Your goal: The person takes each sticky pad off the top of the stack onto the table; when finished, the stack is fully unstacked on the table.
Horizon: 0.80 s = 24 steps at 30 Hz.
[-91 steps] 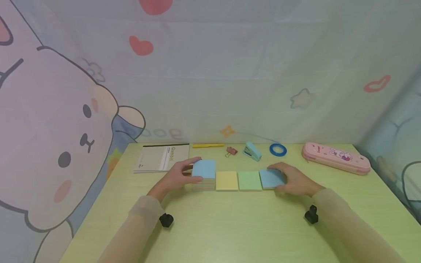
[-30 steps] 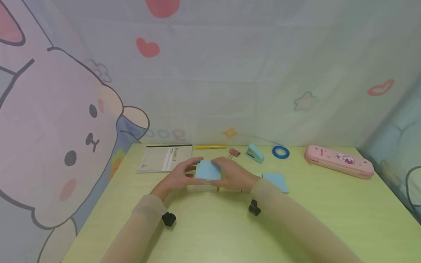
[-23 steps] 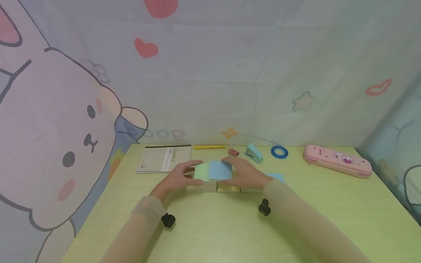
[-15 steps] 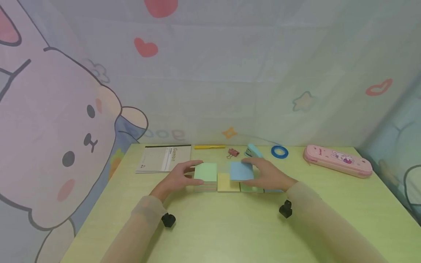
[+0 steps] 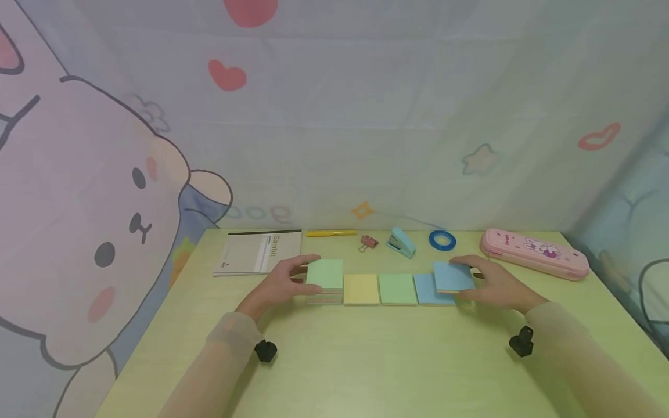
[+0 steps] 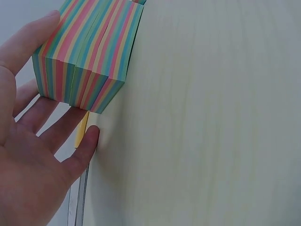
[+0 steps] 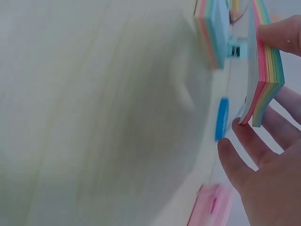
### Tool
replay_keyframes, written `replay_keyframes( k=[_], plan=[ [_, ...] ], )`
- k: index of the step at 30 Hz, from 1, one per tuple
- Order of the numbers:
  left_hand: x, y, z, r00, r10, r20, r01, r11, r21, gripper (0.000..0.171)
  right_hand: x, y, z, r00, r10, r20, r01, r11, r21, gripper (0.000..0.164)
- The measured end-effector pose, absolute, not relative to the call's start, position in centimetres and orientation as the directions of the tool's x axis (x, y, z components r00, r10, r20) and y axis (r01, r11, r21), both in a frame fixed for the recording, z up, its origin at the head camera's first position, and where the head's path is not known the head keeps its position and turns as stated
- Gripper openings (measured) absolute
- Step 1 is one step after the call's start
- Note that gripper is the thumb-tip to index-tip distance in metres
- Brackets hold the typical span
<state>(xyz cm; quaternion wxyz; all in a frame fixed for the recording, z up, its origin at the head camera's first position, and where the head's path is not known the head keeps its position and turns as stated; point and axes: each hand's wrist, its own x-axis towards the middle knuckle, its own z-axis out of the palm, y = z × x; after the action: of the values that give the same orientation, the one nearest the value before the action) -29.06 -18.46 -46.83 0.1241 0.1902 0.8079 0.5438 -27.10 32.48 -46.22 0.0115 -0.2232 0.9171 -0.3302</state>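
My left hand (image 5: 278, 284) grips a tall stack of sticky note pads (image 5: 325, 274), with a green pad on top; striped pink, yellow, green and blue edges show on the stack (image 6: 89, 52) in the left wrist view. Between thumb and fingers, my right hand (image 5: 499, 284) holds a blue-topped sticky note pad (image 5: 452, 276), raised over the right part of a flat blue pad (image 5: 430, 293). In the right wrist view the held pad (image 7: 264, 70) shows multicoloured layers. A yellow pad (image 5: 361, 289) and a green pad (image 5: 398, 289) lie in line between the stack and the blue pad.
Along the back of the table (image 5: 376, 360) lie a notebook (image 5: 256, 252), yellow pen (image 5: 331, 233), pink binder clip (image 5: 368, 242), light blue stapler (image 5: 401, 242) and blue tape roll (image 5: 442, 240). A pink pencil case (image 5: 534, 253) sits at back right, before a printed curtain (image 5: 334, 116).
My right hand has lifted the blue-topped pad off the stack, uncovering a green one, and carried it right to above the row's blue pad. My left hand keeps holding the stack.
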Motion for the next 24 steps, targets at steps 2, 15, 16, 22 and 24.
replay_keyframes(
  k=[2,15,16,22,24],
  plan=[
    [-29.1,-18.5,-46.9,-0.897,0.442,0.009,0.174,0.333,0.927,0.08,-26.9,33.7,-46.5,-0.907,-0.404,0.119,-0.389,0.693,-0.607,0.067],
    [-29.3,-18.5,-47.0,-0.895,0.445,0.019,0.185,0.333,0.925,0.08,-25.9,36.4,-47.4,-0.921,-0.387,0.047,-0.353,0.776,-0.523,0.071],
    [-29.3,-18.5,-47.0,-0.894,0.447,0.022,0.189,0.333,0.924,0.08,-26.0,36.4,-47.4,-0.918,-0.395,0.048,-0.362,0.78,-0.51,0.071],
    [-29.4,-18.5,-47.2,-0.892,0.451,0.019,0.188,0.332,0.925,0.081,-26.3,36.1,-47.5,-0.898,-0.439,0.045,-0.406,0.783,-0.471,0.073],
    [-29.5,-18.5,-47.2,-0.893,0.449,0.016,0.183,0.332,0.925,0.081,-26.4,36.0,-47.4,-0.895,-0.443,0.045,-0.412,0.784,-0.465,0.073]
  ],
)
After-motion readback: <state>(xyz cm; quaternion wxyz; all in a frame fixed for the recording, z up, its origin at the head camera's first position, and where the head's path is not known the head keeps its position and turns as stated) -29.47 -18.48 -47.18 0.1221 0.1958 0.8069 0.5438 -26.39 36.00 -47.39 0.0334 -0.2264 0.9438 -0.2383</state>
